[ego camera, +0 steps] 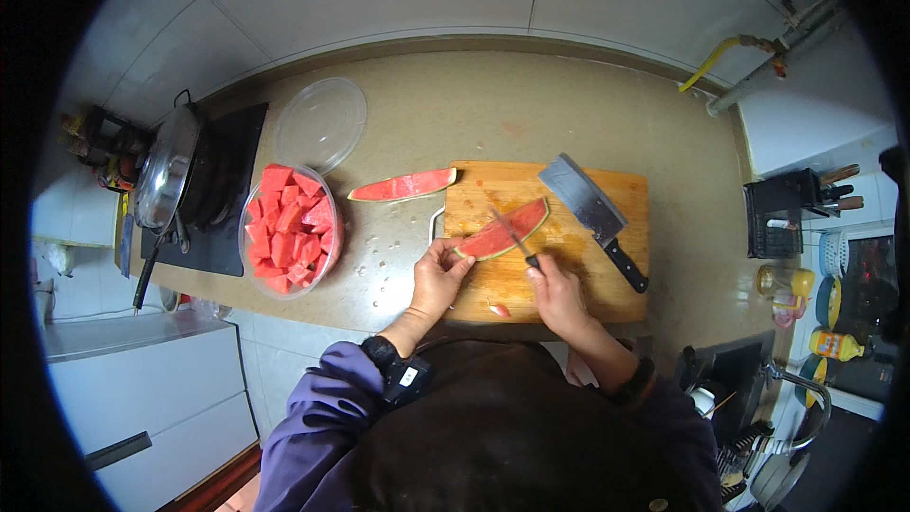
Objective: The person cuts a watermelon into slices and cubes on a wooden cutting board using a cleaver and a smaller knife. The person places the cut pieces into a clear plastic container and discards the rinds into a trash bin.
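Observation:
On a wooden cutting board (483, 188) lies a watermelon wedge (490, 238), rind along its near side. My left hand (437, 274) pinches the wedge's left end between thumb and fingers. The black handle of a small knife (532, 259) is in my right hand (558, 291), and its narrow blade crosses the red flesh. Whether the blade has cut into it I cannot tell. A cleaver (586, 199) with a black handle rests on the board's right part. Left of the board, a second watermelon wedge (405, 186) lies with its right tip at the board's edge.
A clear round tub (334, 256) heaped with watermelon chunks (288, 227) stands at the left, a clear lid (320, 124) behind it. Farther left, a lidded pan (167, 171) sits on the black cooktop (238, 156). At the right are a knife rack (778, 213) and a sink faucet (817, 391).

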A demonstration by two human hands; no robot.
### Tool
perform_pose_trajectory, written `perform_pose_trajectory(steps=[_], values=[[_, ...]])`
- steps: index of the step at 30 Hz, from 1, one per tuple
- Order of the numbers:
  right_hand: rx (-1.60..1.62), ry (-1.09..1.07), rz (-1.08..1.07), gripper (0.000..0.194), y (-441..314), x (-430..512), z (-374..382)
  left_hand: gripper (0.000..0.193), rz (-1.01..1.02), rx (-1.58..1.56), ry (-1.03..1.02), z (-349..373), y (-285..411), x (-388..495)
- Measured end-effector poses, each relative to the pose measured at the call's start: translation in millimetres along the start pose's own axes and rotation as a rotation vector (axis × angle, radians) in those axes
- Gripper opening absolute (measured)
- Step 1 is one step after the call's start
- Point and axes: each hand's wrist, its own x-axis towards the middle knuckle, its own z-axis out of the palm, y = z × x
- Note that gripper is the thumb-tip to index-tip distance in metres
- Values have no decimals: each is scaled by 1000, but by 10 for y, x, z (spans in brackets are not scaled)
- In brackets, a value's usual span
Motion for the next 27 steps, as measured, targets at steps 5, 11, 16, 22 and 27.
perform_pose_trajectory(steps=[5, 11, 16, 22, 27], values=[[176, 92, 451, 22, 419, 182, -191, 31, -22, -139, -38, -30, -77, 47], [211, 44, 430, 26, 727, 162, -151, 46, -58, -176, -59, -15, -118, 83], [277, 58, 302, 20, 793, 145, -89, 45, -65, -161, -58, 1, -91, 76], [182, -8, 386, 23, 809, 158, -112, 49, -54, -259, -99, 59, -158, 88], [124, 43, 260, 22, 749, 165, -160, 48, -93, -347, -114, 84, -229, 120]])
